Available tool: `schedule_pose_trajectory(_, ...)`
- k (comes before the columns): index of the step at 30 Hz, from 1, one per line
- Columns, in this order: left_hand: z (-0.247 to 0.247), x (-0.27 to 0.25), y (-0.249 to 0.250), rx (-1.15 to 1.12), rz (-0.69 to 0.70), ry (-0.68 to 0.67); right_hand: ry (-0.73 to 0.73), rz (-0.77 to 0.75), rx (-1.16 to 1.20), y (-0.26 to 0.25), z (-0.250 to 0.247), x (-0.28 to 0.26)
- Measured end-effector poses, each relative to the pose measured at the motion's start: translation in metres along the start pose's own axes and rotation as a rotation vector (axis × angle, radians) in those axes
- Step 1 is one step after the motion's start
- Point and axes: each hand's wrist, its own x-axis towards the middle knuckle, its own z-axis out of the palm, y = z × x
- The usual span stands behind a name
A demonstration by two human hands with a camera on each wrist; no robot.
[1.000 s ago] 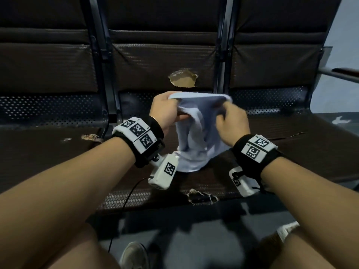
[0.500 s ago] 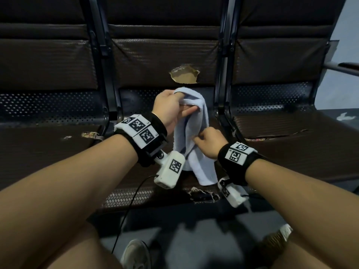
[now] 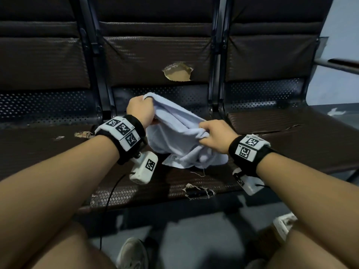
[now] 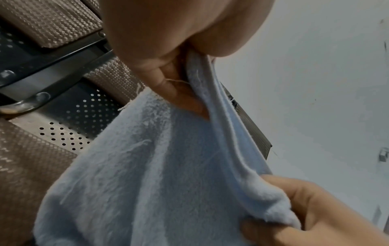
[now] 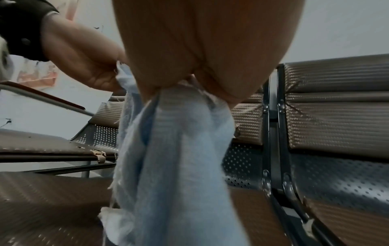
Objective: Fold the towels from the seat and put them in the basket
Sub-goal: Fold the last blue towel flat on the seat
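Risk: the towel (image 3: 175, 133) is bunched, edges not lined up, so the fold may well come out crooked; the loose threads could snag on the torn bench (image 3: 198, 191).
Left hand (image 3: 139, 109): fingers curled, pinching an upper corner.
Right hand (image 3: 213, 136): gripping a gathered edge, lower.
Towel: stretched between both hands, tail resting on the bench.
Basket: not in view.

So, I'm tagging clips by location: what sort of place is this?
Probably a public waiting area. The row of joined brown seats on a dark metal frame with perforated panels, worn and torn in spots, suggests that. A plain pale wall stands behind.
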Motion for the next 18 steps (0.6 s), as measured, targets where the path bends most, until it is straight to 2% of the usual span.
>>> schedule_pose_trajectory(3, 0.002, -0.001, 0.000, 0.017, 0.080, 0.004, 0.026, -0.018, 0.018, 0.006, -0.003, 0.001)
schedule_pose_trajectory(5, 0.003, 0.001, -0.001, -0.022, 0.086, 0.017, 0.009, -0.026, -0.010, 0.011, -0.004, 0.004)
schedule_pose_trajectory(8, 0.000, 0.009, 0.001, -0.132, 0.023, 0.122, -0.132, 0.056, -0.180, 0.020, 0.001, 0.003)
schedule_pose_trajectory(11, -0.009, 0.015, -0.004, -0.139, -0.010, 0.179, -0.219, 0.153, -0.183, 0.027, 0.005, -0.004)
schedule_pose_trajectory(15, -0.019, 0.019, -0.015, -0.064, -0.027, 0.154, -0.117, 0.198, -0.153, 0.034, -0.007, -0.007)
schedule_pose_trajectory(18, -0.023, 0.027, -0.024, -0.008, -0.032, 0.147, 0.108, 0.175, -0.085, 0.039, -0.019, -0.006)
